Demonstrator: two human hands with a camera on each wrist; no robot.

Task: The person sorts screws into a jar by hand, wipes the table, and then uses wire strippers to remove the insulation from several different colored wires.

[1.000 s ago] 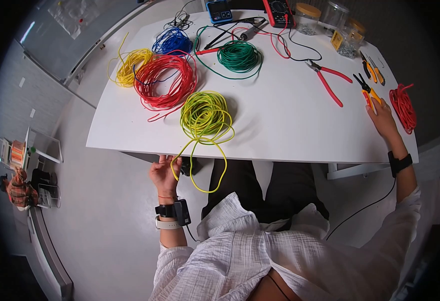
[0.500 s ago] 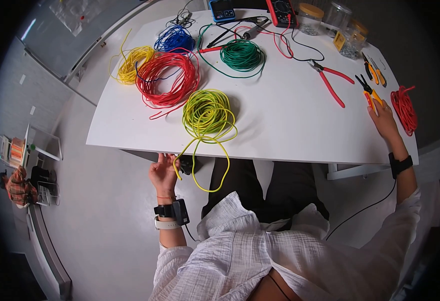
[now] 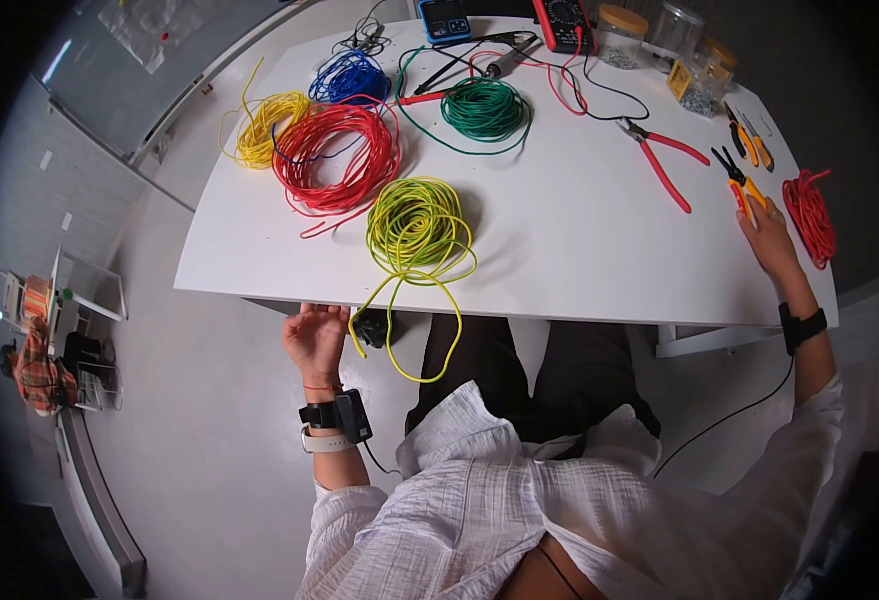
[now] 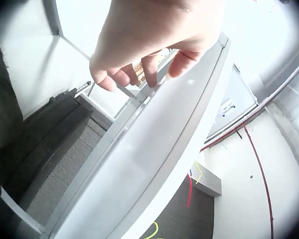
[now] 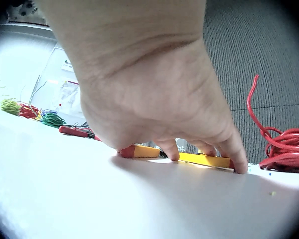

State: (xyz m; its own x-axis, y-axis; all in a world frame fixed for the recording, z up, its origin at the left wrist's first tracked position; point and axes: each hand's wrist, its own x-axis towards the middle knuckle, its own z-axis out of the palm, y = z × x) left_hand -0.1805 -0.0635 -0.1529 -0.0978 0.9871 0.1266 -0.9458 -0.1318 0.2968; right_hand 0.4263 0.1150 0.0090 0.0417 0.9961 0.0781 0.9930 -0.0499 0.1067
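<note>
My left hand (image 3: pixel 313 340) is palm up just off the table's front edge, fingers loosely curled and holding nothing. In the left wrist view the hand (image 4: pixel 154 35) has its fingertips beside the table's underside. A loose loop from the yellow-green wire coil (image 3: pixel 417 222) hangs over the edge to its right. On the table's right side, my right hand (image 3: pixel 771 242) grips the handles of the yellow-and-red wire strippers (image 3: pixel 735 178), jaws pointing away. The right wrist view shows the hand (image 5: pixel 154 94) spanning the yellow handles (image 5: pixel 204 159), thumb and fingers on opposite sides.
A red wire bundle (image 3: pixel 808 220) lies right of my right hand, with red-handled cutters (image 3: pixel 664 170) to its left. Red (image 3: pixel 334 160), yellow (image 3: pixel 259 130), blue (image 3: pixel 349 80) and green (image 3: pixel 482 108) coils sit farther back, near a multimeter (image 3: pixel 562 25) and jars (image 3: pixel 616 38).
My left hand has shifted left, away from the hanging yellow-green wire end. My right hand stays on the wire strippers, which have not visibly moved on the table.
</note>
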